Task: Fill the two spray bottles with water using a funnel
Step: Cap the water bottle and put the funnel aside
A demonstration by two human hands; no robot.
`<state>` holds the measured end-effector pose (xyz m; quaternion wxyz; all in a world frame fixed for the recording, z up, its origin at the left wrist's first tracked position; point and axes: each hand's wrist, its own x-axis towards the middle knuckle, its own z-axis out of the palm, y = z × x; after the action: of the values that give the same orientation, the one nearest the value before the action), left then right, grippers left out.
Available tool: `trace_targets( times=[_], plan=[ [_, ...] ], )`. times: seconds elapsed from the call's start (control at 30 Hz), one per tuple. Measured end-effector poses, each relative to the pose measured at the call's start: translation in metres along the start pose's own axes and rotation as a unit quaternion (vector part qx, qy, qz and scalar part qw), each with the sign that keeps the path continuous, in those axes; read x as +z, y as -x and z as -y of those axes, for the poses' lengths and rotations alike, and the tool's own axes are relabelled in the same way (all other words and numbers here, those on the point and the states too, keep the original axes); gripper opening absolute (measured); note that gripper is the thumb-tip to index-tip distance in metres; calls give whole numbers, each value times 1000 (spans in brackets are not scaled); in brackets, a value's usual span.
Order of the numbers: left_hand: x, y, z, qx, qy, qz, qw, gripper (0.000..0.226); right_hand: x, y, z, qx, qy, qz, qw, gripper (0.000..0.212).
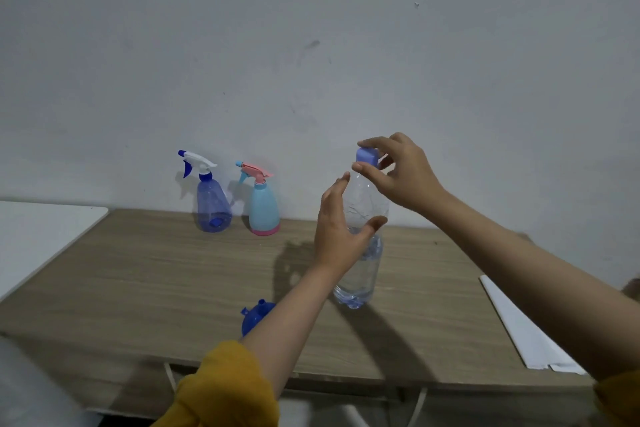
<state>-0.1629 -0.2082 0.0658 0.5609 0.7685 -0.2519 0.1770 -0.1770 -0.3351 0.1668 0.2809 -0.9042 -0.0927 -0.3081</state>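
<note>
Holding the clear water bottle [360, 263] upright above the wooden table [138, 288], I log the items as placed around my grip.

Item 1, left hand [341, 229]: wrapped round the bottle's shoulder, thumb on the near-right side, fingers curling behind the clear plastic. The bottle's base hangs just over the tabletop; I cannot tell whether it touches.

Item 2, right hand [398, 172]: directly above the left, thumb and fingertips pinching the pale blue cap [367, 155] on the bottle's neck. The cap sits on the bottle.

Item 3, blue funnel [258, 317]: below and left of the grip, lying on the table with its spout pointing up, partly hidden behind my left forearm.

Item 4, translucent blue spray bottle [212, 203] with a white and blue trigger head: well left of the grip, standing upright at the table's far edge against the wall [311, 28].

Item 5, light blue spray bottle [264, 210] with a pink trigger head and pink base: just right of item 4, standing upright, between that bottle and my hands, apart from both. Both trigger heads are in place.

Item 6, white sheets [526, 333]: below and right of the grip, lying at the table's right edge under my right forearm.

Item 7, white surface [41, 232]: far left of the grip, adjoining the table.

Item 8, mustard-yellow sleeves [225, 388]: pushed up both forearms, nearest the camera.
</note>
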Motion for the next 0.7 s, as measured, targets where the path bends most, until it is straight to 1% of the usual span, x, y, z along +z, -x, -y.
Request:
trace_targets(
  times=[0.1, 0.2, 0.3, 0.4, 0.5, 0.57, 0.63, 0.7],
  plan=[
    [-4, 7, 9, 14, -4, 29, 999, 95, 11, 12, -5, -4, -61, -64, 996, 34],
    [-14, 23, 21, -6, -22, 41, 999, 92, 20, 19, -6, 9, -79, -92, 993, 36],
    [-32, 44, 39, -53, -81, 44, 994, 83, 30, 30, -9, -3, -77, -95, 993, 53],
    [-56, 69, 65, -67, -139, -5, 988, 77, 41, 39, -14, -12, -76, -96, 992, 77],
    [-83, 97, 97, -126, -189, -27, 974, 80, 48, 43, -15, -11, -71, -96, 993, 91],
    [-101, 115, 115, -189, -201, -8, 961, 87, 52, 45, -14, -3, -74, -97, 993, 94],
    [-111, 131, 129, -252, -180, 23, 951, 92, 54, 46, -13, 3, -77, -100, 992, 98],
    [-115, 141, 140, -278, -169, 47, 944, 91, 56, 49, -14, 10, -78, -102, 992, 102]
  ],
)
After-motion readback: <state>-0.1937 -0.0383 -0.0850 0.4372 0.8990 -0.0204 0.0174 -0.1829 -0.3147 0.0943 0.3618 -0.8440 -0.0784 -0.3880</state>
